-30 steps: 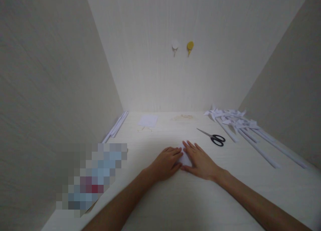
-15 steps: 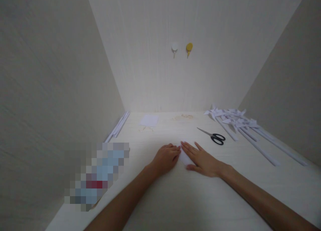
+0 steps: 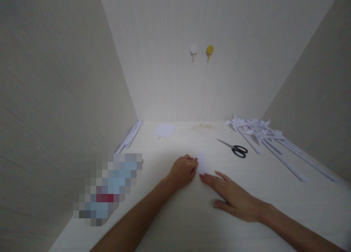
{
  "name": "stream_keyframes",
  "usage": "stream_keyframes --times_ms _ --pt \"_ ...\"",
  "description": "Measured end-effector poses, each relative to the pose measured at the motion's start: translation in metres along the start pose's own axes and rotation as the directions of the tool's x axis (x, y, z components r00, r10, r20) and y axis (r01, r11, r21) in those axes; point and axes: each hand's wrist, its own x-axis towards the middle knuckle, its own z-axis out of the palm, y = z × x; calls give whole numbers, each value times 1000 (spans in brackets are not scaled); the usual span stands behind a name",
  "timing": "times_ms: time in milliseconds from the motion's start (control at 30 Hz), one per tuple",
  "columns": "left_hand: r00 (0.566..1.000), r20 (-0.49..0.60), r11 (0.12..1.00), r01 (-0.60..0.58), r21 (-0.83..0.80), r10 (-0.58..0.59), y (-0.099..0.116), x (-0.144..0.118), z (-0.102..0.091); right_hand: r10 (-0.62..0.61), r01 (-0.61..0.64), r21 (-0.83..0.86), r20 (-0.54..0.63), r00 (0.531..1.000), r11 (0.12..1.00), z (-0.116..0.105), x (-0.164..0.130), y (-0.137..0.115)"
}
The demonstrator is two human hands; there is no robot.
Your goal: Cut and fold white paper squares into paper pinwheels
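A small piece of folded white paper (image 3: 202,164) lies on the white table in front of me. At its left edge, my left hand (image 3: 183,171) has its fingers curled and pressed together, holding the paper down; the fingertips are partly hidden. My right hand (image 3: 233,197) is open, palm down, its fingers stretched out and the thumb apart. Its fingertips touch or nearly touch the paper's near end. Black-handled scissors (image 3: 239,151) lie beyond my right hand, blades pointing away to the left.
Several white paper pinwheels (image 3: 264,134) on rolled paper sticks lie at the right. Rolled paper tubes (image 3: 131,135) rest along the left wall, near a flat square sheet (image 3: 164,130). A blurred-out item (image 3: 112,186) is at left. Two hooks (image 3: 210,50) are on the back wall.
My right hand has slid toward me and to the right along the paper, uncovering more of it. My left hand stays at the paper's left edge. The view has shifted slightly.
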Motion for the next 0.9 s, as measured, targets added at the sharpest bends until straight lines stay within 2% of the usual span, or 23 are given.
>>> stream_keyframes --times_ms 167,300,400,533,667,800,900 --pt "990 -67 992 127 -8 -128 -6 -3 -7 36 -43 -33 -180 983 999 -4 34 40" --pt "989 -80 990 121 -71 -127 -11 -7 -11 57 -75 -51 -290 955 996 -7 66 62" --pt "990 -91 989 99 -111 -109 -14 -7 -9 47 -67 -51 -320 946 996 -7 77 64" --pt "987 -83 975 119 -186 -136 -19 -7 -6 26 -45 -55 -316 948 997 -5 73 62" --pt "982 -17 970 182 -163 -187 -23 -7 -6 24 -49 -75 -301 953 996 -5 70 62" --pt "967 94 961 249 -120 -239 -22 -4 -9 23 -52 -86 -307 951 995 -6 70 62" --pt "951 117 941 303 -151 -287 -22 -2 -9 24 -54 -88 -308 951 995 -6 70 62"
